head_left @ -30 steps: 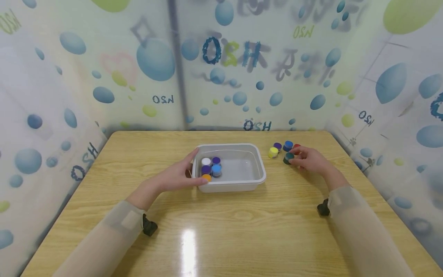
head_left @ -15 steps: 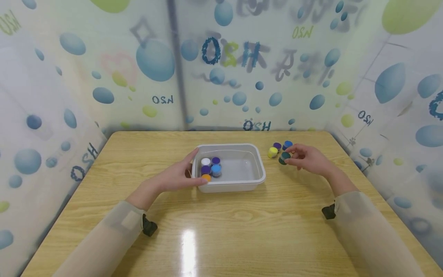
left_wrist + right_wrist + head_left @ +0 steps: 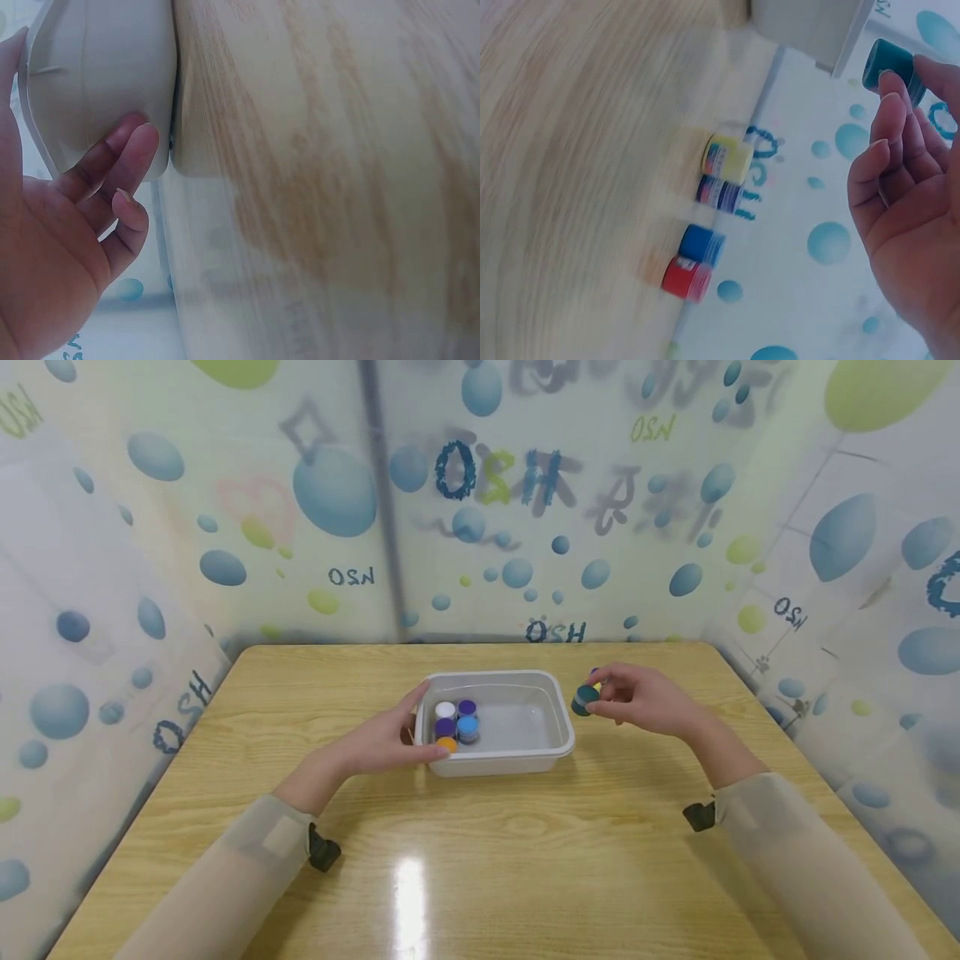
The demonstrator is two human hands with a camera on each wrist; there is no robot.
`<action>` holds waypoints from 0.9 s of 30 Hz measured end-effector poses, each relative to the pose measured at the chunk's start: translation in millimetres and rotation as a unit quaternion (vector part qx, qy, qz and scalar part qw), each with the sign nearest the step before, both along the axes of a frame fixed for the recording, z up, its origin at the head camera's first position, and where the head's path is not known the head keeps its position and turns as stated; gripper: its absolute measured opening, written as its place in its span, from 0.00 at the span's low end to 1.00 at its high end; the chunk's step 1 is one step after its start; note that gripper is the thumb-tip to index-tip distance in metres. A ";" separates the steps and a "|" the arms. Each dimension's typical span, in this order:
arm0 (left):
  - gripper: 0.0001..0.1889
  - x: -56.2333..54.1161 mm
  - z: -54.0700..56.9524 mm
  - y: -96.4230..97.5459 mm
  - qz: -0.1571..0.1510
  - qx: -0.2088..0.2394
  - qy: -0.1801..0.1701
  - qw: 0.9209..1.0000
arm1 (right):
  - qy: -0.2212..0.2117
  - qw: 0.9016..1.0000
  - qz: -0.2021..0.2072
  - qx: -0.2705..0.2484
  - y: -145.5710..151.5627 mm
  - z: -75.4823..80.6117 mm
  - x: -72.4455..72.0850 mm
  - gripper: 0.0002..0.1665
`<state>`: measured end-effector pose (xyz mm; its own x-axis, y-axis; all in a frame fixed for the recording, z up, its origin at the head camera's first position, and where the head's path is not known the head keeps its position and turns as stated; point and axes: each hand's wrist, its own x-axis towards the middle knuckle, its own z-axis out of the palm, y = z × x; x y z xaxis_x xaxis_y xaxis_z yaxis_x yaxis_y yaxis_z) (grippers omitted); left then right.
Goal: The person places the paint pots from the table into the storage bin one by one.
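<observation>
A light grey plastic container [image 3: 502, 766] sits mid-table in the head view. My left hand [image 3: 386, 739] grips its left end, thumb over the near rim and fingertips against the outer wall in the left wrist view. Between thumb and fingers my right hand [image 3: 648, 700] pinches a dark green paint jar [image 3: 584, 701], held just right of the container's rim. Grouped at the container's left end are small jars: white [image 3: 446, 711], light blue [image 3: 468, 727], orange [image 3: 447, 744], partly behind my left thumb, and two with purple lids.
In the right wrist view, yellow [image 3: 727, 159], purple [image 3: 718, 193], blue [image 3: 702, 244] and red [image 3: 686, 277] jars stand on the wooden table [image 3: 517, 860]. My right hand mostly hides them in the head view. Patterned walls rise behind the table and at both sides.
My right hand has lifted the dark green jar from beside the others and carried it left towards the container. The left hand and container have stayed in place.
</observation>
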<state>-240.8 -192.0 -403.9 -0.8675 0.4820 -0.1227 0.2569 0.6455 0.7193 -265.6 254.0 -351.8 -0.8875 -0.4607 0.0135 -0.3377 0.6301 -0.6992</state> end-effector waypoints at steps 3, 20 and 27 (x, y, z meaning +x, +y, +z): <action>0.65 -0.2 -0.4 0.0 0.000 -0.001 0.002 1.000 | 0.000 1.000 0.012 -0.002 -9.6 1.2 0.3 0.20; 0.66 -1.4 -0.6 0.2 -0.001 -0.002 0.000 1.000 | -0.002 0.996 0.088 0.014 -73.0 -4.8 1.9 0.20; 0.66 -2.1 -2.4 -0.7 0.000 -0.004 -0.001 1.000 | 0.016 0.993 0.115 0.028 -100.2 -13.9 -1.9 0.19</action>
